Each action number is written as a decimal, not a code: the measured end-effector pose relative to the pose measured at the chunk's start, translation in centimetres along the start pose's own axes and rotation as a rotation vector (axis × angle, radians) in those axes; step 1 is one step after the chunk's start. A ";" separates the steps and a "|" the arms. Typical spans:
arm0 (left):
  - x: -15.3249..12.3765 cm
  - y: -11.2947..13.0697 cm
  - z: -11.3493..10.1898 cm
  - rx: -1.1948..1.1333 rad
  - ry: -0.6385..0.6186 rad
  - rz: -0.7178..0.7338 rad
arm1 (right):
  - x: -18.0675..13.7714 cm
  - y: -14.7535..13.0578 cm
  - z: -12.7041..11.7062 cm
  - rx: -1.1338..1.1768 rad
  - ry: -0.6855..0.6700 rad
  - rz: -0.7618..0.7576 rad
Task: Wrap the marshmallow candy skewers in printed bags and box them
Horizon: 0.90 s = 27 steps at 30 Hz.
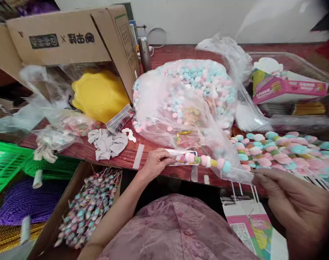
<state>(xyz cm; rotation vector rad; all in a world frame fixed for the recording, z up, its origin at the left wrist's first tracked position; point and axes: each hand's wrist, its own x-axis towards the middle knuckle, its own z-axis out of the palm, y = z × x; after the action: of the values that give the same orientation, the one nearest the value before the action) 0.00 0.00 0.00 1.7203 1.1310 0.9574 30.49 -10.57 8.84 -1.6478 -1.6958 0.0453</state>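
A skewer of pastel marshmallows and candies [205,160] lies across the table's front edge between my two hands. My left hand [157,162] pinches the end of a clear, partly printed plastic sleeve [178,153] at the skewer's left tip. My right hand [291,198] is closed on the end of the skewer's white stick [242,173]. Just behind is a large clear bag of small pink, blue and white marshmallow balls [205,79]. Many more marshmallow skewers [278,150] lie heaped beside my right hand, their white sticks pointing toward me.
A cardboard box [61,36] with a yellow scalloped container [99,95] stands at the left. Grey cloth [107,142] lies near the edge. Below are a box of wrapped skewers [88,206] and purple twisted strands [34,200]. A clear bin [291,122] stands right.
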 end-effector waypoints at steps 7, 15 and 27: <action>0.0 0.0 -0.2 -0.003 0.004 0.009 | 0.2 -0.7 0.4 0.019 -0.011 0.046; -0.1 -0.3 0.0 0.174 -0.064 0.201 | 0.1 1.7 0.7 -0.005 -0.030 -0.136; -0.4 -0.6 -0.3 0.319 -0.158 0.498 | 1.5 3.2 -0.1 -0.064 -0.224 0.051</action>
<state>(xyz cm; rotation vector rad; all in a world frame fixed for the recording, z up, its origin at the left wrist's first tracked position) -0.63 -0.19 -0.52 2.3638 0.7945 0.9428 33.36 -8.80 7.97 -1.7890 -1.8370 0.2089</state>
